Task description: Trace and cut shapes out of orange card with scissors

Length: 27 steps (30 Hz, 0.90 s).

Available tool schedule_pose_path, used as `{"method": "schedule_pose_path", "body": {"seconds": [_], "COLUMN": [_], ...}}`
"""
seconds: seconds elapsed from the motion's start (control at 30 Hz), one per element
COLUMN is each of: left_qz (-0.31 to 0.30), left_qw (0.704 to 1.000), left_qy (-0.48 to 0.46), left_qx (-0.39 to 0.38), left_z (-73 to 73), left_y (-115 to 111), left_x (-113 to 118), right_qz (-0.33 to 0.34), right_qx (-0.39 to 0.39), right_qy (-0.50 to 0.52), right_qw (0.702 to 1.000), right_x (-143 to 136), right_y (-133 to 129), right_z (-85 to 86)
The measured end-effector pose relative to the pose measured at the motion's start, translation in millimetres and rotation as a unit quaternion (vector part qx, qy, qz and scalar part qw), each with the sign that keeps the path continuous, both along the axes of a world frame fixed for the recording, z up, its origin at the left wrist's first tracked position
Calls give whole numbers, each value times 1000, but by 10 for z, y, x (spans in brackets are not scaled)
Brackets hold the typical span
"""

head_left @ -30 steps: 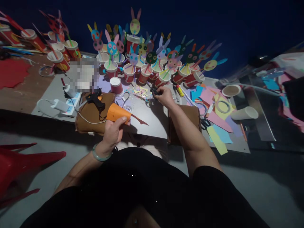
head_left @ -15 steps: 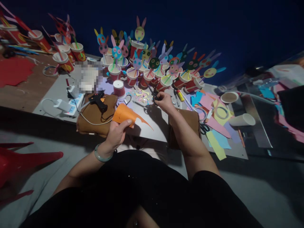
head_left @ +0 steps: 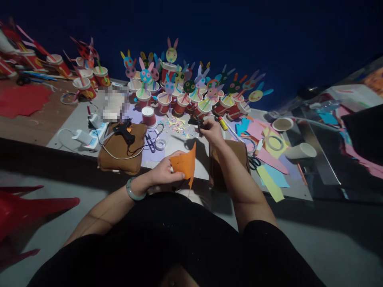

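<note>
My left hand (head_left: pixel 166 170) pinches a piece of orange paper (head_left: pixel 184 164) near the table's front edge, thumb on top. The paper is bent, and a narrow pointed part hangs down at its right. Farther back and to the right, my right hand (head_left: pixel 212 130) is closed on black-handled scissors (head_left: pixel 201 122); their blades are hard to make out. Small paper scraps (head_left: pixel 178 124) lie just left of the scissors. An upturned red and white cup (head_left: pixel 149 116) stands to the left of the scraps.
Cups with paper rabbits (head_left: pixel 182 101) stand along the back. A glue gun (head_left: pixel 124 131) lies on a brown cushion (head_left: pixel 121 153) at the left, near a power strip (head_left: pixel 97 137). Coloured paper, tape rolls and black scissors (head_left: pixel 254 162) lie at the right.
My left hand has moved right with the orange paper, which is now turned with its point downward. My right hand has shifted slightly right with the scissors. The view has shifted a little.
</note>
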<state>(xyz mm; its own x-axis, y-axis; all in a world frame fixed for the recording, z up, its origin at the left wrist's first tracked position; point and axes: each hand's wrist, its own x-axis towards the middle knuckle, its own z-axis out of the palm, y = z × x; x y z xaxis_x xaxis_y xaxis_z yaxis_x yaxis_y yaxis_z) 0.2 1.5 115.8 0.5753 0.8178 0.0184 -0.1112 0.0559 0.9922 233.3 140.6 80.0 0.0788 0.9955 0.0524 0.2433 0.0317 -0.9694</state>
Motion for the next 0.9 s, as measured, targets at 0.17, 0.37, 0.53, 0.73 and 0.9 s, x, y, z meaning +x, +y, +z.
{"method": "schedule_pose_path", "body": {"seconds": [0.17,0.37,0.53,0.73,0.9], "left_qz": [-85,-76,-71,-76,-74], "left_qw": [993,989,989,988,989], "left_qy": [37,54,84,108,113], "left_qx": [78,119,100,79,64], "left_z": [49,87,42,57,89], "left_y": [49,55,19,18,12], "left_x": [51,88,61,25,14], "right_qz": [-1,37,41,17,0], "right_qx": [-2,-41,-55,-3,19], "right_qy": [5,9,-40,-93,-155], "right_qw": [1000,998,997,995,988], "right_x": [11,20,1,-21,-25], "right_y": [-47,25,101,208,242], "right_z": [88,129,92,81,112]}}
